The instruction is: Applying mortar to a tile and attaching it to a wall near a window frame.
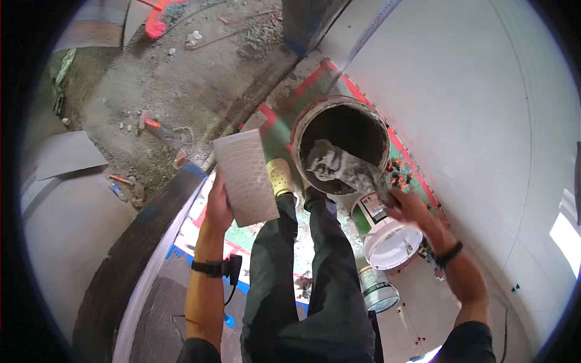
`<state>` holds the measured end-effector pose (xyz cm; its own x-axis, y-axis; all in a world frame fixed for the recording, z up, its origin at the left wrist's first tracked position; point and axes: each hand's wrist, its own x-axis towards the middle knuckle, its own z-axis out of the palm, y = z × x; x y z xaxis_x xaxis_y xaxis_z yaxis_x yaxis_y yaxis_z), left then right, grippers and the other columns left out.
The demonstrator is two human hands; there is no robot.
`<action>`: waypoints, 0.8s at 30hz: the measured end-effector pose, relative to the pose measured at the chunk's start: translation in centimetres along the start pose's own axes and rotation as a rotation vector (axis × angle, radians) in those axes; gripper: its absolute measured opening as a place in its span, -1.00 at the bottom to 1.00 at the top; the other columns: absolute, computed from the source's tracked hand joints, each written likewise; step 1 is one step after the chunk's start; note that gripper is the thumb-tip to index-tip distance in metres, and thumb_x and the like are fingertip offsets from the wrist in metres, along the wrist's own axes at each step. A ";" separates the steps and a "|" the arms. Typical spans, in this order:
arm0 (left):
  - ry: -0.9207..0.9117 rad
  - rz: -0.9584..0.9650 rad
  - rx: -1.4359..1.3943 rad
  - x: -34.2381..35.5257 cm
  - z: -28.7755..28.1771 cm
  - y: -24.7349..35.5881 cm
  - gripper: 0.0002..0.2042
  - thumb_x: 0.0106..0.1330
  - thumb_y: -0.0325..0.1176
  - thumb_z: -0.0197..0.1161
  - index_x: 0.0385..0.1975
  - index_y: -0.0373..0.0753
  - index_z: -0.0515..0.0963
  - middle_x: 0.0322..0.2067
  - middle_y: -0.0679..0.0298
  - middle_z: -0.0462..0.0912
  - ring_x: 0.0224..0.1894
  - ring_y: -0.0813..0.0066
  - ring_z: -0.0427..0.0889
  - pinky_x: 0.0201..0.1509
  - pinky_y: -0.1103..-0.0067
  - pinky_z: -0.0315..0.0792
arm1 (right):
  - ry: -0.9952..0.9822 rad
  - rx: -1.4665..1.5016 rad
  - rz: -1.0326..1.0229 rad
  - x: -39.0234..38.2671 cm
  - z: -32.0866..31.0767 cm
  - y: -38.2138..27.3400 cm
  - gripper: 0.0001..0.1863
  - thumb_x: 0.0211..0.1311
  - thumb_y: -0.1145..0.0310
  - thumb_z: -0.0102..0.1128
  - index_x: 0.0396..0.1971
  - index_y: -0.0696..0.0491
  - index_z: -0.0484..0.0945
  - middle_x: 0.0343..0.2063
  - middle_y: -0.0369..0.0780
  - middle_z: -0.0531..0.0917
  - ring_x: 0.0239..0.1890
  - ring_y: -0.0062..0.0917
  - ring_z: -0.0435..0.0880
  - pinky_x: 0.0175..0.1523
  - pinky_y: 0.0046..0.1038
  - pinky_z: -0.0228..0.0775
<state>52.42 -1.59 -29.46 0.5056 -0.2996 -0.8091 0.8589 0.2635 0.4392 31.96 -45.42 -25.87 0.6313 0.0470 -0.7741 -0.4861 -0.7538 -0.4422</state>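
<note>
Tile [245, 178] is held in the left hand [218, 204]; the right hand [408, 207] grips a trowel [362, 173], bearing what looks like mortar [327, 162], at the far bucket [348, 124]'s mouth.

Tall pale wall [460, 109] fills your right side, smooth, with a bright light patch [566, 233] near its far edge. Upper left, you get rough grey ground [181, 78], dusty, strewn with rubble. Dark ledge [124, 272] slants along your left. Green floor strip [278, 134] with red bands below you; pale floor [433, 311] lower right. Dark pillar [308, 21] up top.
</note>
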 end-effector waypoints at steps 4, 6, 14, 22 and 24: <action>-0.107 -0.069 0.013 -1.3 5.0 3.0 -0.35 0.51 0.16 -0.07 0.34 -0.28 0.28 0.18 0.10 0.52 0.19 0.29 0.53 0.30 0.33 0.38 | 0.122 0.327 0.038 -11.2 -2.0 -7.0 -0.46 0.08 0.20 0.34 0.02 0.17 0.48 -0.56 -0.15 0.64 -0.51 -0.33 0.66 -0.37 -0.32 0.43; -0.145 -0.085 0.046 -2.6 8.2 4.2 -0.33 0.48 0.18 -0.04 0.34 -0.28 0.29 0.16 0.09 0.54 0.19 0.29 0.53 0.29 0.33 0.39 | 0.243 0.501 0.019 -14.2 -1.8 -10.3 -0.46 0.02 0.22 0.35 -0.02 0.22 0.49 -0.58 -0.24 0.57 -0.54 -0.49 0.53 -0.39 -0.41 0.36; -0.282 -0.090 0.151 -11.4 22.1 9.6 -0.38 0.49 0.16 -0.04 0.32 -0.23 0.32 0.15 0.12 0.55 0.14 0.27 0.59 0.24 0.29 0.48 | 0.943 0.051 -0.306 -10.9 3.4 -15.9 -0.43 -0.04 0.49 0.44 0.04 0.15 0.44 -0.30 -0.10 0.63 -0.32 -0.19 0.64 -0.26 -0.21 0.41; -0.328 -0.135 -0.051 -10.5 22.9 9.8 -0.45 0.53 0.08 -0.09 0.26 -0.26 0.39 0.07 0.14 0.61 0.07 0.27 0.64 0.18 0.33 0.52 | 0.938 -0.004 -0.456 -7.3 7.8 -12.1 -0.46 -0.27 0.47 0.40 -0.11 0.06 0.55 -0.10 -0.12 0.53 -0.15 -0.18 0.58 -0.17 -0.19 0.50; -0.251 -0.102 -0.009 -10.4 23.1 9.6 -0.45 0.53 0.07 -0.07 0.26 -0.26 0.39 0.08 0.14 0.61 0.08 0.28 0.63 0.19 0.32 0.51 | 0.929 -0.077 -0.442 -7.8 7.5 -11.1 -0.60 -0.20 0.47 0.37 -0.22 0.10 0.58 -0.17 -0.14 0.56 -0.21 -0.23 0.60 -0.21 -0.23 0.51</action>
<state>57.30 -17.14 -7.82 0.4221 -0.5428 -0.7261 0.9061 0.2285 0.3559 27.91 -32.50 -18.27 0.9780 -0.1703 0.1204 -0.0778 -0.8335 -0.5470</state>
